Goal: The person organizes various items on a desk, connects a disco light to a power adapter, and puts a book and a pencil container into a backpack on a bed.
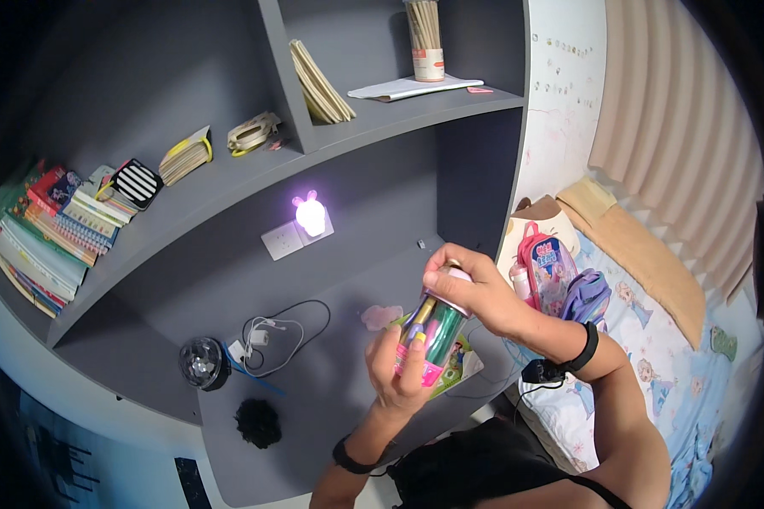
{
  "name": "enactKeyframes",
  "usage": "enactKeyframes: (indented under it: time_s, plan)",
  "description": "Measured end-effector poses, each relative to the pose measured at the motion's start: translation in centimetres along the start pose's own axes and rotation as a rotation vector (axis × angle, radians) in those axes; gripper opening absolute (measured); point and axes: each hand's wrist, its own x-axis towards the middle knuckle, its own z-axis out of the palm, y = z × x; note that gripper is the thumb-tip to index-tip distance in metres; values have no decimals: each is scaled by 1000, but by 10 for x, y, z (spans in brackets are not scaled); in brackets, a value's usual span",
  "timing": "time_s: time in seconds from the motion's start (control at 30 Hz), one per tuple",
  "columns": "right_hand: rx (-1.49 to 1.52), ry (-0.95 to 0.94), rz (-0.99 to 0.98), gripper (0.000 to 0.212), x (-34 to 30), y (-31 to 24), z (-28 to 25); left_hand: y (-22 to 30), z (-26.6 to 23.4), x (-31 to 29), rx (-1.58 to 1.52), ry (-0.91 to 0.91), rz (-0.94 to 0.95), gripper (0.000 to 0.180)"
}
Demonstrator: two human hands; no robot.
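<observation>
Between both hands, above the desk, I hold a clear plastic jar (pixel 447 332) with a pink lower band. Long coloured things, probably pens, show inside it in green, gold, purple and pink. Wrapped round the lower part from the left is my left hand (pixel 396 373), fingers closed. At the upper end my right hand (pixel 475 290) grips the jar's top, thumb and fingers bent over it. They partly hide the top, so I cannot tell whether a lid is on. A green picture book or sheet (pixel 460 366) lies on the desk behind the jar.
On the grey desk (pixel 289 450) are a black fluffy ball (pixel 257 423), a dome-shaped lamp (pixel 204 363), a white charger with cable (pixel 260 338) and a pinkish translucent item (pixel 381 317). A glowing night light (pixel 311 218) is in the wall socket. Books (pixel 51 237) fill the shelf; a bed with backpack (pixel 545 267) stands right.
</observation>
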Motion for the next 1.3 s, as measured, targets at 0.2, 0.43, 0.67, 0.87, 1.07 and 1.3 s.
enactKeyframes:
  time_s: [0.2, 0.43, 0.67, 0.87, 1.07, 1.3]
  plan:
    - [-75, -388, -396, 88, -3, -9, -25, -26, -23, 11, -1572, -127, -1370, 51]
    - [-671, -260, -831, 45, 4, -3, -26, -9, -9, 10, -1859, -315, -1711, 51]
    - [-346, 128, -662, 32, 11, 24, -11, -9, 12, 12, -1143, -58, -1129, 42]
    - [100, 54, -450, 65, 25, 30, -9, -13, 15, 28, -1334, 8, -1331, 49]
    - [143, -81, -209, 79, 15, 49, -2, -13, 24, 14, -1117, -162, -1039, 93]
    - [-222, 59, -657, 65, 50, -68, -52, -31, 8, 12, -1237, -320, -1079, 76]
